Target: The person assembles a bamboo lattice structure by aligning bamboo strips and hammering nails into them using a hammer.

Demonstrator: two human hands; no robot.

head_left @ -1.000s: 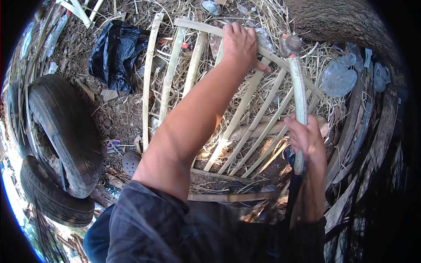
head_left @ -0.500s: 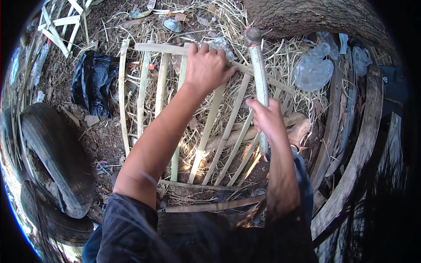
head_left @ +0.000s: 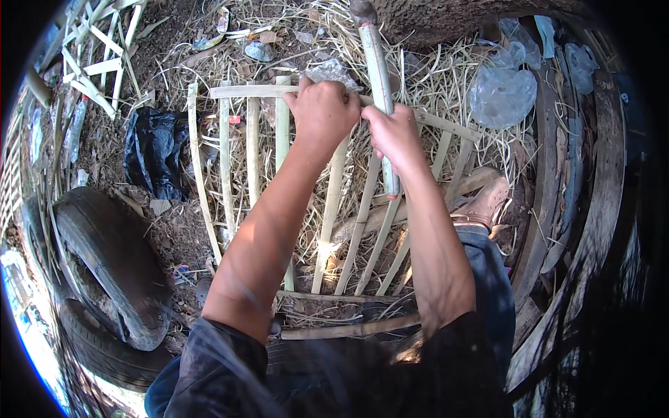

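My right hand [head_left: 394, 136] is closed round the pale handle of a hammer [head_left: 376, 66], whose dark head points away from me near the tree trunk. Directly to its left, my left hand [head_left: 322, 110] curls over a flat bamboo cross strip [head_left: 254, 91]; what its fingertips do is partly hidden. The two hands nearly touch. The strip crosses the far ends of several split bamboo slats [head_left: 331, 216], which fan toward me, forming a frame on the straw. A second cross strip [head_left: 334, 297] lies under their near ends.
A tree trunk [head_left: 460, 21] lies along the far side. Old tyres [head_left: 115, 258] stand at left beside a black plastic bag [head_left: 157, 153]. Clear plastic bags [head_left: 503, 97] and long weathered boards [head_left: 592, 188] are at right. My shoe [head_left: 484, 202] rests beside the frame. A grey stone [head_left: 260, 51] sits beyond it.
My right hand has brought the hammer left and farther from me, close beside my left hand. The left hand stays on the cross strip, its fingers turned a little. The whole view has shifted slightly.
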